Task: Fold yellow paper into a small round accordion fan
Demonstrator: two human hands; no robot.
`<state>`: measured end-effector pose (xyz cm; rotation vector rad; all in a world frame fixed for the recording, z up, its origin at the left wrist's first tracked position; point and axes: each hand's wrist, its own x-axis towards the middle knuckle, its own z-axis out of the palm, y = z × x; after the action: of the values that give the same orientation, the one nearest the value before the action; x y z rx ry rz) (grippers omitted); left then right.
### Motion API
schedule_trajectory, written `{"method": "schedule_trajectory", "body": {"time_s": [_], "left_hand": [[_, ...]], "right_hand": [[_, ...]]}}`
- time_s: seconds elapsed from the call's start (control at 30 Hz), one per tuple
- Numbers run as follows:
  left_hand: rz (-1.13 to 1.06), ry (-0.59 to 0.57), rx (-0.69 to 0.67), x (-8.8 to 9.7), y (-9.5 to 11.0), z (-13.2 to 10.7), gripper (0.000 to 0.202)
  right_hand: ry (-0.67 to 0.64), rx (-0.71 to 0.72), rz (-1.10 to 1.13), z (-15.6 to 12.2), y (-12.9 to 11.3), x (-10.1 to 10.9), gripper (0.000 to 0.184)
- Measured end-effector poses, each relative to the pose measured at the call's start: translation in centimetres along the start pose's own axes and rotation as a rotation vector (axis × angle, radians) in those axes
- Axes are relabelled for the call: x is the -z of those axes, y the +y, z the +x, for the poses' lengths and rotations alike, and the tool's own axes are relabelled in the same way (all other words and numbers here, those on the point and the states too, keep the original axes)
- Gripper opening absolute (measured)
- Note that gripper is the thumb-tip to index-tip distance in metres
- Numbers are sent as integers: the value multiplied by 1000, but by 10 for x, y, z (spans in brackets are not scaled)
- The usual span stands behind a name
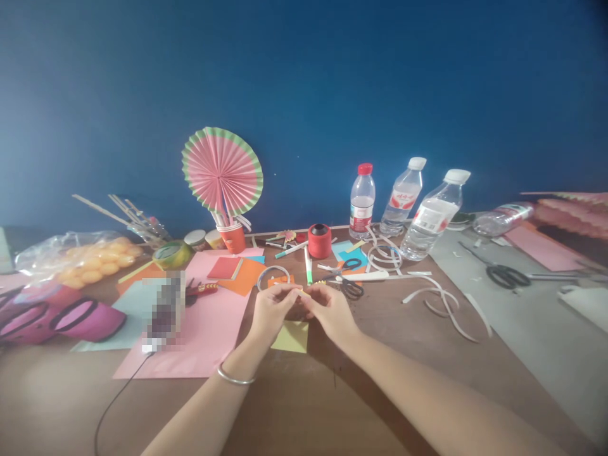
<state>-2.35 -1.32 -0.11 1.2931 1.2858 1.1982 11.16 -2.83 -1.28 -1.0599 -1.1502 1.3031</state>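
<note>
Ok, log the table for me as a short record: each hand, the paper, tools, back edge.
Left hand: pinching small yellowish piece, details unclear
Right hand: fingertips on same piece
Below hands: yellow-green paper
Beyond right hand: dark-handled scissors
Back left: pink-and-green fan in orange cup
Back right: red-capped bottle, upright

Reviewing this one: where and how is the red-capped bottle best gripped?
Probably around the body of the red-capped bottle, near its label, coming from the front and slightly left. It stands upright with a narrowing neck, a white-capped bottle beside it on the right, and the blue wall behind.
</note>
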Motion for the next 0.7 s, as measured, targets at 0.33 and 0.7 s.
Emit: {"method": "schedule_trajectory", "body": {"time_s": [0.33,0.7], "left_hand": [[-262,-120,89,-1,0,1,27],[-347,-251,73,-2,12,-5,18]], "right_hand": [[-129,-216,473,2,-7,2,21],[-170,-277,513,0,-9,0,24]]}}
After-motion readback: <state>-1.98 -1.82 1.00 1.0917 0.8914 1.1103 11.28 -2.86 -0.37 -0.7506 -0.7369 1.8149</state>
